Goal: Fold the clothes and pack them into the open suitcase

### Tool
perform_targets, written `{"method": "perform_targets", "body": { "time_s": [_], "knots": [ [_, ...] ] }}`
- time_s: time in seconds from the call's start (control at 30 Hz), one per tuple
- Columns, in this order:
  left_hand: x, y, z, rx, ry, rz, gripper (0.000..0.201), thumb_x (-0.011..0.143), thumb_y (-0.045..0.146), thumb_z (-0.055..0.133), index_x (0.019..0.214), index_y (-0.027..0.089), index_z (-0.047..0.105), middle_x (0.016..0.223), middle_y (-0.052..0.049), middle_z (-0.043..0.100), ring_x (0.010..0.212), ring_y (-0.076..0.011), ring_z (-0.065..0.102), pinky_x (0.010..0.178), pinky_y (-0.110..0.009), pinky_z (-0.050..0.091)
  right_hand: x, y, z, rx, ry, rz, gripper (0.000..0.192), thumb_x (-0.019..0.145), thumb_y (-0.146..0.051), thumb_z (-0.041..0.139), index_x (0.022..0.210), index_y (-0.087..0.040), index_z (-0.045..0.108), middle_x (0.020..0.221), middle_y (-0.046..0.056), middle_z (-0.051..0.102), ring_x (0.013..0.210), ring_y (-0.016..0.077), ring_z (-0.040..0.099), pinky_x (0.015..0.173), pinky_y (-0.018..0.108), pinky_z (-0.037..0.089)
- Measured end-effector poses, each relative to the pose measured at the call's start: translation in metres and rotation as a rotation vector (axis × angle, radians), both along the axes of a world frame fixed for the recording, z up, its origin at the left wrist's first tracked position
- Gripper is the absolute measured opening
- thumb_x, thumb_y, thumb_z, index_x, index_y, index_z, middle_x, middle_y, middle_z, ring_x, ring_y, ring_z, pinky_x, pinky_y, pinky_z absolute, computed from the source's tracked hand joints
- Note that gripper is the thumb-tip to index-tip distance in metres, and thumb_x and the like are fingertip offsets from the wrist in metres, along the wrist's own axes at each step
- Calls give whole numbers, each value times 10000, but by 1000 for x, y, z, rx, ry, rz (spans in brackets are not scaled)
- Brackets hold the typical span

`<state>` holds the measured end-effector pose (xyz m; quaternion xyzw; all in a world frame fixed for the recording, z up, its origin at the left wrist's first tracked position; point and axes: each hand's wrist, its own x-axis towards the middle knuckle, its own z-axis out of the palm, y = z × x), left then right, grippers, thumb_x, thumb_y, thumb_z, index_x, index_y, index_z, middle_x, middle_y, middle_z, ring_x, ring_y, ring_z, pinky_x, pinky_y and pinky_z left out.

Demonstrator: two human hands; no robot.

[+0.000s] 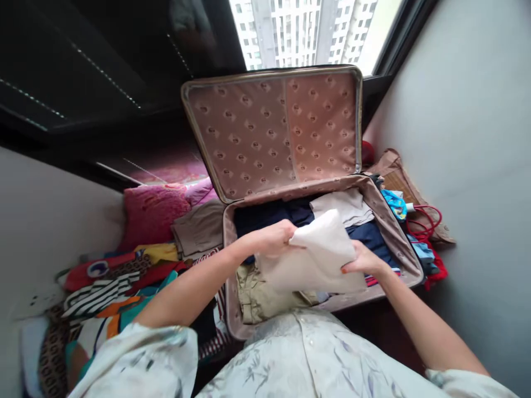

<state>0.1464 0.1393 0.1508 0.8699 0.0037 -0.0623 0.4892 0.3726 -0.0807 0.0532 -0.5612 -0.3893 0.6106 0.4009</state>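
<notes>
Both my hands hold a folded cream-white garment (317, 260) above an open suitcase (404, 246). My left hand (274, 236) grips the garment's upper left edge. At its right edge my right hand (365, 260) pinches it. The suitcase holds folded clothes: dark navy pieces (269, 213), a beige piece (346, 204) at the back, an olive-khaki piece (259, 296) at the front left. Its lid (274, 130), lined with patterned pinkish fabric, stands upright against the window.
A heap of colourful clothes (112, 282) and a pink pillow (151, 213) lie left of the suitcase, with folded khaki cloth (199, 226) beside it. To the right are a brown bag (396, 177), red cord (425, 221) and blue items (394, 202) against a grey wall.
</notes>
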Motion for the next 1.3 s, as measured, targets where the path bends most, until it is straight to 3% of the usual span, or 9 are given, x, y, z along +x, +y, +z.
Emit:
{"method": "perform_targets", "body": {
  "time_s": [0.17,0.43,0.53,0.63,0.73,0.87,0.97,1.13,1.3],
  "knots": [
    [96,9,-32,-107,85,8,214,846,302,604,768,112,662,631,44,518,616,-94,470,617,-184,414,64,-27,18,-48,-313,-208,575,577,-473,881,1002,-120,719,924,79,750,816,243,676,739,349,578],
    [150,-7,-68,-14,3,-135,257,931,317,617,782,122,696,662,18,595,633,-100,522,633,-182,398,117,-66,-20,35,-610,-267,579,744,-505,779,1195,-156,681,1061,104,745,940,276,692,834,380,581],
    [192,22,-89,177,43,56,186,891,297,680,920,126,749,744,14,651,733,-139,599,716,-205,447,151,-41,-54,62,-795,-373,744,790,-473,736,1435,-167,527,1284,146,671,1130,320,645,967,439,540],
    [221,31,-121,471,54,424,429,880,286,718,1282,140,685,1153,-115,716,1074,-259,636,936,-329,486,171,-1,-99,56,-1032,-446,743,865,-313,590,1548,-123,366,1319,187,621,1161,319,614,1023,465,499],
    [216,-2,-163,708,85,565,739,874,403,761,1521,161,498,1562,-229,451,1428,-390,408,1133,-534,378,166,29,-143,4,-1251,-366,702,894,-190,458,1574,-99,313,1311,219,583,1146,325,589,997,481,489],
    [168,-70,-223,728,128,222,884,821,569,783,1590,365,399,1721,-133,187,1549,-506,116,1153,-773,200,148,43,-175,-82,-1498,-330,665,942,-188,409,1595,-129,302,1311,231,538,1141,355,535,937,496,484],
    [136,-104,-255,710,175,140,836,885,596,693,1614,428,320,1736,-104,139,1552,-527,75,1105,-844,187,153,45,-185,-69,-1559,-324,657,928,-121,374,1585,-112,347,1092,186,566,999,315,534,883,442,487],
    [133,-116,-268,698,228,211,805,935,577,628,1633,425,258,1742,-115,91,1556,-527,46,1098,-856,176,170,55,-195,0,-1595,-304,616,898,-80,391,1505,-120,489,1064,187,542,986,300,506,898,440,469],
    [141,-113,-254,626,229,173,848,885,609,683,1621,409,311,1737,-125,119,1544,-557,33,1069,-886,168,145,64,-174,-85,-1605,-369,607,960,-158,395,1567,-168,418,1529,278,381,1322,406,413,992,554,423]
  ]
}}
